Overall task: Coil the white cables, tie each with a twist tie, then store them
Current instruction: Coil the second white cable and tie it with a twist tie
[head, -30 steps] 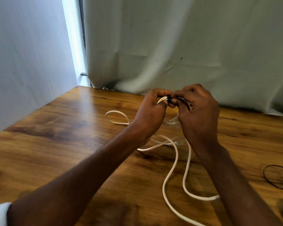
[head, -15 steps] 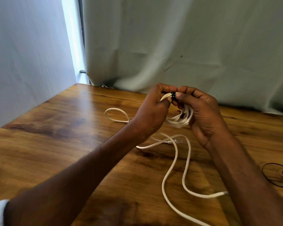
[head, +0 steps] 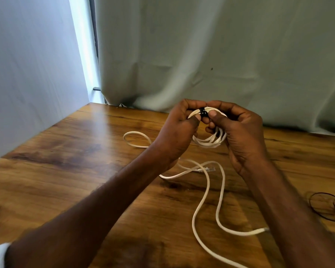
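Step in hand, by my reading: tying off a coil of white cable with a black tie. Coil is held up above the desk, near its far edge, its loops hanging down between the two hands. Tie sits wrapped round the top of the bundle. Left hand grips the coil just left of the tie, fingers curled over the top, thumb pressed beneath. Right hand pinches at the tie from the right, thumb and forefinger closed on it, remaining fingers curled behind the loops. Both hands clenched tight on their hold; neither is relaxed. Whether the tie ends are already twisted cannot be told, being hidden by the fingertips. Next move likely calls for a few more twists to lock the tie, with the left hand keeping the loops pinched together so they do not spring apart. Another cable lies loose on the desk below the hands, uncoiled, its clear plug near the left wrist. A thin dark wire loop lies at the right edge. No storage place in view.
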Available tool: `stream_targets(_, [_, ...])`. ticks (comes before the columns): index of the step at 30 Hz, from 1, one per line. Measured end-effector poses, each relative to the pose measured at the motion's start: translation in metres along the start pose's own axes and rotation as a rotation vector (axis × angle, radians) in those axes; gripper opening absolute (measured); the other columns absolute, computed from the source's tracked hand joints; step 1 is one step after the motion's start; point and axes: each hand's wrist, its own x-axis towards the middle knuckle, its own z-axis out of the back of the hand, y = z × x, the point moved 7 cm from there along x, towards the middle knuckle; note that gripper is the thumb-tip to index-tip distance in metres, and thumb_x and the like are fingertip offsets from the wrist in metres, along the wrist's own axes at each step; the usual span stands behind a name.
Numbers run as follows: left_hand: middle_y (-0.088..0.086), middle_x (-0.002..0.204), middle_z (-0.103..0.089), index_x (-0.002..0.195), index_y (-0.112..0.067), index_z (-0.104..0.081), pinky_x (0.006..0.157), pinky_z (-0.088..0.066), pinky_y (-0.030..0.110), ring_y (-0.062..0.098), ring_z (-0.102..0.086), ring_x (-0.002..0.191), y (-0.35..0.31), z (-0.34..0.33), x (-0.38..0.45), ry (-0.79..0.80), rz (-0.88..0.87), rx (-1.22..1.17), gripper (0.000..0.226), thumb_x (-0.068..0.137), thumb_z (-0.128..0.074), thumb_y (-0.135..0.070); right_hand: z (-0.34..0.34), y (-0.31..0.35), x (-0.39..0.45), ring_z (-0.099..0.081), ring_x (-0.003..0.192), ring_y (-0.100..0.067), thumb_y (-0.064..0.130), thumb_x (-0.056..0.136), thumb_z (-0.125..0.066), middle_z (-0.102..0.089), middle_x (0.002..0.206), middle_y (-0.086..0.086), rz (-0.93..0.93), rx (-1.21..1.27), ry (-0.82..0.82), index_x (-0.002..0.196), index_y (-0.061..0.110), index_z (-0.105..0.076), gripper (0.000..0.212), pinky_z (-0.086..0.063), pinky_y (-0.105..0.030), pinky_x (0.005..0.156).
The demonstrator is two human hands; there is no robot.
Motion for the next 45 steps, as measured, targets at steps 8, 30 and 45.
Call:
stream_targets(8, [0.017,0.098,-0.07,0.131,-0.003,-0.058,0.081,-0.054,0.039,0.024,-0.063,0.085,0.005,-0.002,0.001,0.034,0.071,-0.045,0.028,0.106,-0.047,0.003,0.001,-0.001,0.0,-0.069,0.069,-0.014,0.0,0.094,-0.07,-0.079,0.094,-0.009,0.027,-0.111,-0.055,0.106,0.012,-0.078,0.019,-0.062,-0.03,0.066])
stream_targets(30, [0.016,0.099,-0.079,0.113,0.001,-0.072,0.083,-0.066,0.037,0.027,-0.078,0.091,0.025,0.013,0.002,-0.064,0.332,-0.271,0.028,0.094,-0.077,-0.018,0.0,-0.038,0.003,-0.07,0.066,-0.012,0.009,0.102,-0.061,-0.073,0.076,-0.004,-0.368,0.498,-0.104,0.103,0.01,-0.071,0.011,-0.063,-0.027,0.062])
stream_targets(45, [0.01,0.095,-0.076,0.116,-0.004,-0.068,0.072,-0.065,0.03,0.018,-0.076,0.084,0.025,0.002,0.001,0.082,0.386,-0.522,0.032,0.085,-0.068,-0.012,-0.021,-0.03,0.003,-0.071,0.054,-0.009,0.019,0.084,-0.062,-0.076,0.074,-0.004,-0.392,0.923,0.086,0.112,0.014,-0.07,0.029,-0.063,-0.028,0.057])
